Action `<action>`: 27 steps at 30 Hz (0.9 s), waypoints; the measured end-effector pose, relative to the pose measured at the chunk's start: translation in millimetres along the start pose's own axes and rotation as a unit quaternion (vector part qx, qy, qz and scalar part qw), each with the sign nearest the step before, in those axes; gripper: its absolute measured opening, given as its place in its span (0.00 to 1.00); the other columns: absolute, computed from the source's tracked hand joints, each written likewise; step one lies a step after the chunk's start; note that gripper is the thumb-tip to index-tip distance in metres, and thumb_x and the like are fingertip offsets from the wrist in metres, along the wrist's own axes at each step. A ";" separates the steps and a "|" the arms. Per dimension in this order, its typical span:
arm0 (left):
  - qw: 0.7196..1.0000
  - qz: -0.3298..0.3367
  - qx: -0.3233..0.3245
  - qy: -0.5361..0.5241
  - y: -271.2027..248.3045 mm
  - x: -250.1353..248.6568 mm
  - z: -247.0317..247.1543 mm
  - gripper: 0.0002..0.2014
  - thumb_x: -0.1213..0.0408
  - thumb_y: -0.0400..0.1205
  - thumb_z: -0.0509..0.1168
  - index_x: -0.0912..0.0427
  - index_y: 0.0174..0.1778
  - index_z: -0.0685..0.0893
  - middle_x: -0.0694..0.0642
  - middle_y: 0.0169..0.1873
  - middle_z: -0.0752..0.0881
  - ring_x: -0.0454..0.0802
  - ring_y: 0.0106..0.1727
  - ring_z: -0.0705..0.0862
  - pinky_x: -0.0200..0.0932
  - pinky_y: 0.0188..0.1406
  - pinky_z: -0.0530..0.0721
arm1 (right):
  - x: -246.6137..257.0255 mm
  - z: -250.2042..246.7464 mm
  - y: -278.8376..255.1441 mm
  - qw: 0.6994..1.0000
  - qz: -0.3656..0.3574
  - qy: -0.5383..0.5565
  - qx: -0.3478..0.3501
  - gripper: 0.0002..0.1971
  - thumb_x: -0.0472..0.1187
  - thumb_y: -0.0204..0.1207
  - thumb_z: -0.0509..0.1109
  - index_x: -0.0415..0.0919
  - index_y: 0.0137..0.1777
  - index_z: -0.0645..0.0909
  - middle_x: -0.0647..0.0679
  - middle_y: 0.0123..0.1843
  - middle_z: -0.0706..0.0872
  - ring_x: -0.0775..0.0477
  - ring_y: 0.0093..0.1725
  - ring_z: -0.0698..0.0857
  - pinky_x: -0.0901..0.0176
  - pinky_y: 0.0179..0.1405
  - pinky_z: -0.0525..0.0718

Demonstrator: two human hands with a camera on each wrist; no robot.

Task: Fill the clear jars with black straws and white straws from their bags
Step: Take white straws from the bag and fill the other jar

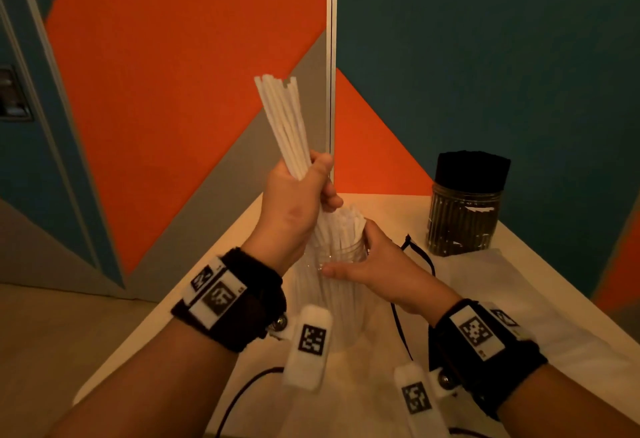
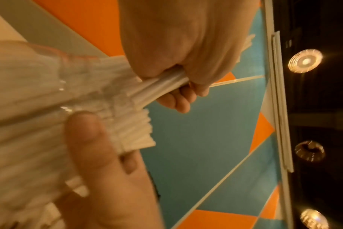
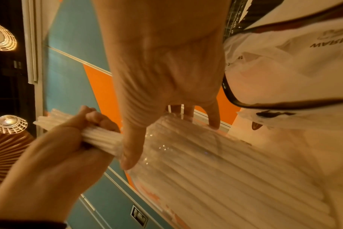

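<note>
My left hand (image 1: pixel 304 191) grips a bunch of white straws (image 1: pixel 282 118) in its fist, tilted up to the left. Their lower ends go into the mouth of a clear jar (image 1: pixel 332 285) that is packed with white straws. My right hand (image 1: pixel 356 257) holds the jar around its neck, with the thumb (image 1: pixel 329 269) on the near side. The left wrist view shows the fist (image 2: pixel 176 51) closed round the straws (image 2: pixel 162 86) above the jar mouth. The right wrist view shows my right hand (image 3: pixel 166 69) on the jar (image 3: pixel 215 162).
A second jar (image 1: pixel 464 215) full of black straws stands at the back right of the white table (image 1: pixel 374 202). A white bag (image 1: pixel 526 302) with a black drawstring (image 1: pixel 420 254) lies to the right of the clear jar. The table's left edge is close to my left wrist.
</note>
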State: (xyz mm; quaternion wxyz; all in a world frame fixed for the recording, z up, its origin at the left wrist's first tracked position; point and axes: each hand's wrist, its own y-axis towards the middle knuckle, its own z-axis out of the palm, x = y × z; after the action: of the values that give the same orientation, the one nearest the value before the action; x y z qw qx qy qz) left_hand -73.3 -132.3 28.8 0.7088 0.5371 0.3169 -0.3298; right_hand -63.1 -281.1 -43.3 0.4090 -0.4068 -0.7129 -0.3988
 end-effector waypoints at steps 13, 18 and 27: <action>0.971 -0.018 0.054 0.233 0.5 40.2 -31.3 0.13 0.48 0.78 0.70 0.54 0.38 0.90 0.50 0.35 0.91 0.47 0.39 0.89 0.58 0.47 0.88 | -2.9 -3.4 5.5 1.000 0.009 -0.016 0.018 0.53 0.59 0.54 0.89 0.61 0.78 0.64 0.60 0.73 0.78 0.59 0.70 0.78 0.55 0.68 0.81; 0.948 0.101 0.104 0.284 -10.9 42.5 -30.2 0.11 0.48 0.80 0.65 0.51 0.43 0.86 0.46 0.45 0.85 0.42 0.48 0.85 0.40 0.47 0.84 | 5.8 -8.1 7.5 0.999 0.026 -0.008 0.047 0.43 0.66 0.49 0.87 0.75 0.63 0.66 0.65 0.67 0.81 0.67 0.62 0.82 0.63 0.59 0.83; 0.974 0.061 0.073 0.207 -4.9 30.5 -31.1 0.38 0.38 0.72 0.73 0.46 0.75 0.69 0.40 0.62 0.82 0.39 0.63 0.82 0.53 0.64 0.84 | 9.2 -9.2 6.0 0.998 0.044 0.007 0.032 0.39 0.62 0.59 0.86 0.63 0.68 0.72 0.63 0.62 0.86 0.63 0.59 0.86 0.59 0.57 0.86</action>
State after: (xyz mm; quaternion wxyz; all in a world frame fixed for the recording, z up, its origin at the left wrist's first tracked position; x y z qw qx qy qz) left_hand -62.4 -106.9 -5.3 0.6053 0.6625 0.3982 -0.1902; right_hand -58.4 -285.0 -30.4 0.4438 -0.4218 -0.7041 -0.3598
